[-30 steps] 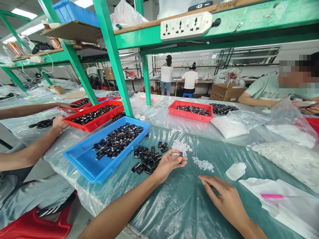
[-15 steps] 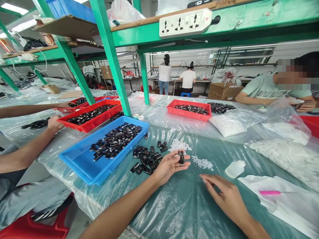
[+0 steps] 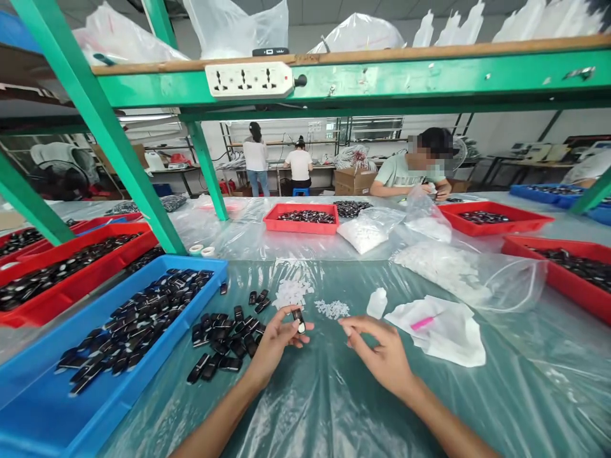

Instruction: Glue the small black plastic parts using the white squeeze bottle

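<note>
My left hand [image 3: 279, 338] grips a small black glossy casing [image 3: 298, 320] between thumb and fingers, with a pale spot at its lower end. To its right, my right hand [image 3: 379, 351] has thumb and index finger pinched together; anything between the tips is too small to make out. Just beyond the hands lie a pile of tiny white pieces [image 3: 333, 309] and a pile of larger flat white pieces [image 3: 293, 292]. Loose black casings [image 3: 229, 337] are heaped left of my left hand. The blue tray [image 3: 119, 397] farther left holds many similar casings.
A white cloth [image 3: 453, 337] with a pink-handled tool [image 3: 422, 323] and a small white bottle [image 3: 377, 303] lie at right. Beyond are bags of white pieces [image 3: 439, 273] and a red tray [image 3: 300, 226]. A green post [image 3: 119, 146] rises at left. A person [image 3: 405, 172] sits opposite.
The view has swung right, so trays at the right now show. My right hand has come closer to my left, its fingertips pinched. The black casing stays in my left hand.
</note>
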`<action>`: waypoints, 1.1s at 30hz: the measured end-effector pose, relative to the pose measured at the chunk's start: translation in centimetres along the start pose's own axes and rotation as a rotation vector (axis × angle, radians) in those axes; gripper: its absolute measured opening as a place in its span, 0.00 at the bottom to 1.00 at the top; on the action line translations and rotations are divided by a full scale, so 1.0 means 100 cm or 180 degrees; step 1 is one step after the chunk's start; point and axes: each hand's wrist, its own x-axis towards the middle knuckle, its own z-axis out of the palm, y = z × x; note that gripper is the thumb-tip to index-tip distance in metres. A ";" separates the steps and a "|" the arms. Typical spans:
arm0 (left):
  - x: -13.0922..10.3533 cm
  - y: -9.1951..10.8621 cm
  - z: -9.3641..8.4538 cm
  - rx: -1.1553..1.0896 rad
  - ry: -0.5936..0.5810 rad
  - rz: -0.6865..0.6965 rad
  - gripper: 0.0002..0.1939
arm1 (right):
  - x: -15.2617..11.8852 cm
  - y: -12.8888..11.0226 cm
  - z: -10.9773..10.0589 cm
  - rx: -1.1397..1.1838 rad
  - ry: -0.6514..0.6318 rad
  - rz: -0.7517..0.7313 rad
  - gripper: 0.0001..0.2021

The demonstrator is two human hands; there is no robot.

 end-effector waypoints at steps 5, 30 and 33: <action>-0.002 -0.004 0.005 0.0288 -0.0133 0.0094 0.21 | 0.017 -0.014 -0.027 0.0534 0.0802 0.0431 0.09; 0.030 -0.040 0.051 0.0396 0.0032 -0.0047 0.31 | 0.012 0.097 -0.044 -0.0997 0.0752 0.1051 0.25; 0.029 -0.041 0.052 0.0334 0.0150 -0.0034 0.31 | 0.012 0.094 -0.046 -0.0890 0.0775 0.1091 0.18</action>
